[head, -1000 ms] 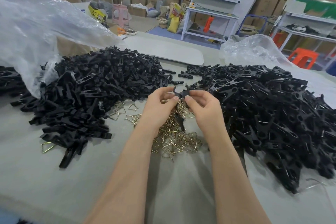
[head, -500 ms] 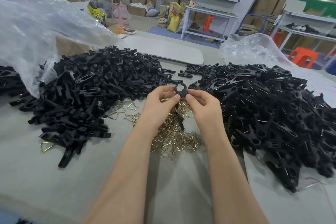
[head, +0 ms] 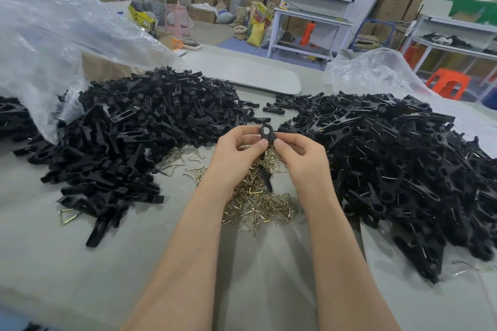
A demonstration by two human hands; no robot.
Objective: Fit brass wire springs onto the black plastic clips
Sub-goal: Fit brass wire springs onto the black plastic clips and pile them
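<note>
Both hands hold one black plastic clip [head: 266, 134] upright above the middle of the table, its round eye at the top. My left hand [head: 236, 153] pinches it from the left with thumb and fingers. My right hand [head: 301, 156] pinches it from the right. The clip's lower legs [head: 266, 177] hang down between my wrists. Under the hands lies a heap of brass wire springs [head: 258, 201]. Whether a spring sits on the held clip is hidden by my fingers.
A big pile of black clips [head: 129, 142] lies to the left and another pile of clips [head: 403, 169] to the right. Clear plastic bags [head: 53, 43] rise behind both piles. A loose brass spring [head: 68, 216] lies at the left pile's front edge. Bare grey table [head: 80, 277] is close to me.
The clip has turned from lying across between my fingers to standing upright with its eye on top, and both hands have lifted slightly away from me.
</note>
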